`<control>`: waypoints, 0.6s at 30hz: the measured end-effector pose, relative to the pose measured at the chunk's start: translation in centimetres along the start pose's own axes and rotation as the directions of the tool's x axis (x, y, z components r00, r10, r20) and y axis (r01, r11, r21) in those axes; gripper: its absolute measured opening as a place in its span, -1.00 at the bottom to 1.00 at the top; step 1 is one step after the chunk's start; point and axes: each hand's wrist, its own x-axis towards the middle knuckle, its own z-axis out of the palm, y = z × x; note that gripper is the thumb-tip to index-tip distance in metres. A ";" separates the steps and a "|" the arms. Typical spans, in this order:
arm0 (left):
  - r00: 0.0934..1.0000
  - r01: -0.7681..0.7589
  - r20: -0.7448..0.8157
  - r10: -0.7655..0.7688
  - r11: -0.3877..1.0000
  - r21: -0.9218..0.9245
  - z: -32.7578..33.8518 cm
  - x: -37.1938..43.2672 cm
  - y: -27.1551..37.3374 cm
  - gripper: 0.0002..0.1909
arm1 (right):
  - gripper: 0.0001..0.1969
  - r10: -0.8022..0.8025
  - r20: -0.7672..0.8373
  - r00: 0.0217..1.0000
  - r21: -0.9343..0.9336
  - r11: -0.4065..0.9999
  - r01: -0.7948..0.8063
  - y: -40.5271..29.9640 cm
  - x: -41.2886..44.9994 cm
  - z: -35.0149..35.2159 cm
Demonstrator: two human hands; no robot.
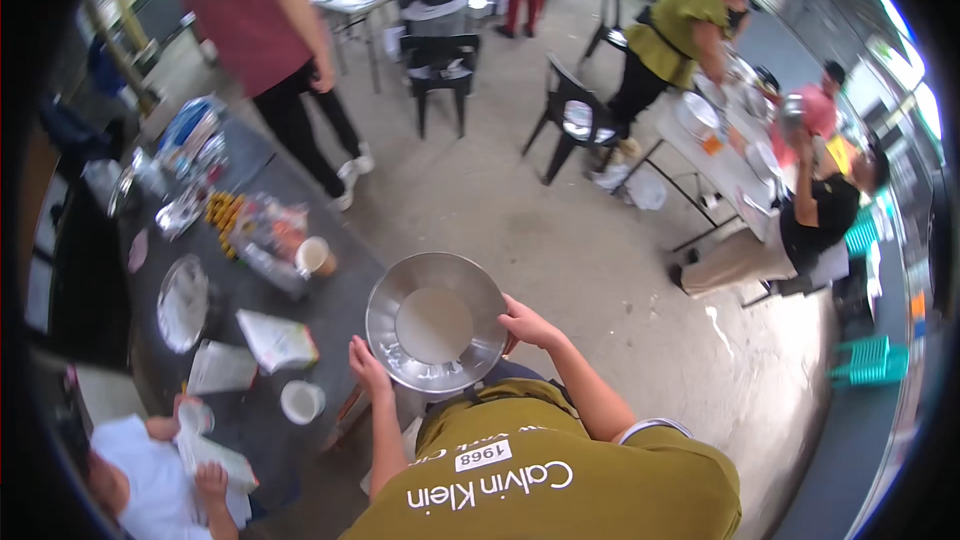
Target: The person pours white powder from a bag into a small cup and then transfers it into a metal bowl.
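A wide stainless steel bowl (382, 300) is held level in front of my belly, between both hands. A pale, off-white substance (435, 325) covers its bottom; whether it is liquid or powder I cannot tell. My left hand (369, 369) supports the bowl's near left side, palm against the wall. On the right rim, my right hand (531, 322) grips with the thumb over the edge and the fingers beneath. Beside the bowl on the left, a white cup (303, 401) stands on the dark table (330, 322).
The table also bears a paper cup (313, 256), plastic bags of food (274, 229), foil-covered dishes (184, 300) and open booklets (277, 341). A person in white (161, 480) sits lower left; one in maroon (255, 7) stands ahead. Black chairs (574, 116) and a white table (682, 139) stand farther off.
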 end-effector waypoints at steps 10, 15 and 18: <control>0.879 0.006 0.477 -0.019 1.000 0.029 22.9 -0.5 6.0 -0.63 | -0.33 -0.124 -0.379 0.917 0.102 0.979 0.175 -1.6 -2.8 -16.3; 0.840 0.118 0.535 -0.092 0.993 -0.015 29.5 2.1 5.9 -0.64 | -0.38 -0.394 -0.509 0.766 -0.236 0.919 0.315 -2.8 0.9 -20.7; 0.844 0.096 0.531 -0.075 0.995 -0.011 32.6 4.9 6.3 -0.65 | -0.45 -0.327 -0.606 0.725 -0.115 0.938 0.327 -4.8 4.7 -22.2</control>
